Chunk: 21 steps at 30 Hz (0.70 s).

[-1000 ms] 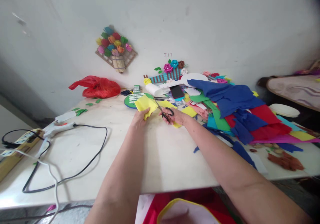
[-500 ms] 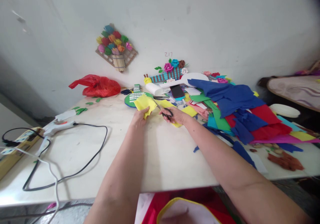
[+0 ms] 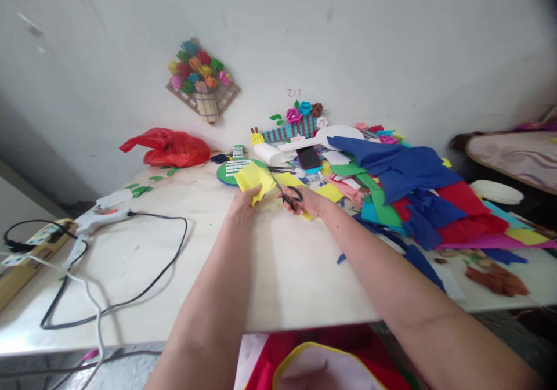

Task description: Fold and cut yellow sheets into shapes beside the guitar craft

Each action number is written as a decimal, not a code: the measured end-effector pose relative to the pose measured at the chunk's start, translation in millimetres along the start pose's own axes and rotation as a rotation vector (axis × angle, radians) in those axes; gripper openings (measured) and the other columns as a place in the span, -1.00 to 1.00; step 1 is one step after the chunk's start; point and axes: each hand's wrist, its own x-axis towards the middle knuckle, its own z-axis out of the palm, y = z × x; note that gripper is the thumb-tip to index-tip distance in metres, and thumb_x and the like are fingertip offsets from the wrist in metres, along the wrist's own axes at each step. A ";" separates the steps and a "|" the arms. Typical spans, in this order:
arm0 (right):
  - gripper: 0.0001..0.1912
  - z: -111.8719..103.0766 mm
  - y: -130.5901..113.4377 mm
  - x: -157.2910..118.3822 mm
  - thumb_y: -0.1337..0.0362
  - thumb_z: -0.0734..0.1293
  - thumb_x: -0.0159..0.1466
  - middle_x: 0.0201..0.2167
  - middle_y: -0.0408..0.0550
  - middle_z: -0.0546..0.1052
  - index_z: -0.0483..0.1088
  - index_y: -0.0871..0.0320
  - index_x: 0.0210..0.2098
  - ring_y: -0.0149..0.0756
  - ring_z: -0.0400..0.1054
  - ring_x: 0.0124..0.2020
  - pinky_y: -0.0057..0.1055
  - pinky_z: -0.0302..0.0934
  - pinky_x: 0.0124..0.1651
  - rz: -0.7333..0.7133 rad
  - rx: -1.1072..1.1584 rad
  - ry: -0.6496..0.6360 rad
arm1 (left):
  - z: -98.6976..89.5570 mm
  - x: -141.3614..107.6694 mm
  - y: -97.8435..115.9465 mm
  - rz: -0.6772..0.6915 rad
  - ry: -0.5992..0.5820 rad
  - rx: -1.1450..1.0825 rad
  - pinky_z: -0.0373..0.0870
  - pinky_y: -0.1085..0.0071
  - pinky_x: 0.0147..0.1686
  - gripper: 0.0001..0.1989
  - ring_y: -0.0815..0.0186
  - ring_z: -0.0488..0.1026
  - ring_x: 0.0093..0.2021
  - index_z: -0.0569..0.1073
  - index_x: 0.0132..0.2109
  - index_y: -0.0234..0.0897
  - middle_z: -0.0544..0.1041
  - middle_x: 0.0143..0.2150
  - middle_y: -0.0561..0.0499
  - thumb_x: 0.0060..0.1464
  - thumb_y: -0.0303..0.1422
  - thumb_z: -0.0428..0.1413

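At the near edge of the worktop (image 3: 304, 297), red cloth with yellow trim (image 3: 263, 364) lies below, in front of the person. To the left, a white glue gun (image 3: 104, 220) rests beside a power strip (image 3: 26, 262), its black cord looped on the surface; this placing probably keeps both clear of the hands. Brown scraps (image 3: 496, 280) lie near the right edge.

Farther in, at the centre, the left hand (image 3: 246, 203) is closed on the lower edge of a yellow sheet (image 3: 253, 180), thumb on top; it appears pinched low so that the rest stands free of the fingers. The right hand (image 3: 308, 199) is curled around the dark handles of scissors (image 3: 281, 188), whose blades point far and left, at the sheet's right edge. From where I stand, I cannot tell how wide they are parted.

Beyond the sheet lies a green guitar-shaped piece (image 3: 221, 173). To the right, blue sheets (image 3: 400, 172) are heaped over red and green ones, perhaps to keep material within reach. A phone (image 3: 308, 158) lies left of the heap; a red bag (image 3: 176, 149) sits far left, against the wall.
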 end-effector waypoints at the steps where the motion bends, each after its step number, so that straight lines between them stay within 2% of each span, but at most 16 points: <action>1: -0.62 -0.5 0.4 -0.1 0.04 0.17 0.22 -0.64 -0.16 0.38 0.34 0.24 -0.23 -0.51 0.24 -0.70 -0.62 -0.09 -0.79 0.000 -0.007 0.000 | -0.1 -0.2 -0.4 0.003 -0.012 0.000 0.39 0.58 -0.61 -0.81 0.41 0.44 -0.56 0.43 -0.35 -0.42 0.50 -0.46 0.00 -0.18 -0.67 0.15; 9: -0.62 1.6 -1.0 -0.6 0.04 0.19 0.20 -0.64 -0.15 0.39 0.35 0.25 -0.24 -0.49 0.25 -0.70 -0.62 -0.08 -0.77 -0.009 -0.009 0.014 | -1.9 1.0 -3.0 -0.006 -0.035 0.053 0.34 0.60 -0.68 -0.80 0.41 0.43 -0.59 0.44 -0.37 -0.38 0.52 -0.44 0.00 -0.23 -0.65 0.19; 21: -0.68 5.0 -3.0 0.1 0.09 0.20 0.21 -0.66 -0.20 0.35 0.35 0.24 -0.26 -0.54 0.20 -0.74 -0.63 -0.12 -0.80 -0.005 -0.009 0.065 | -2.7 2.6 -3.4 0.004 -0.042 0.031 0.40 0.58 -0.62 -0.78 0.32 0.50 -0.49 0.44 -0.37 -0.39 0.53 -0.43 -0.04 -0.25 -0.66 0.21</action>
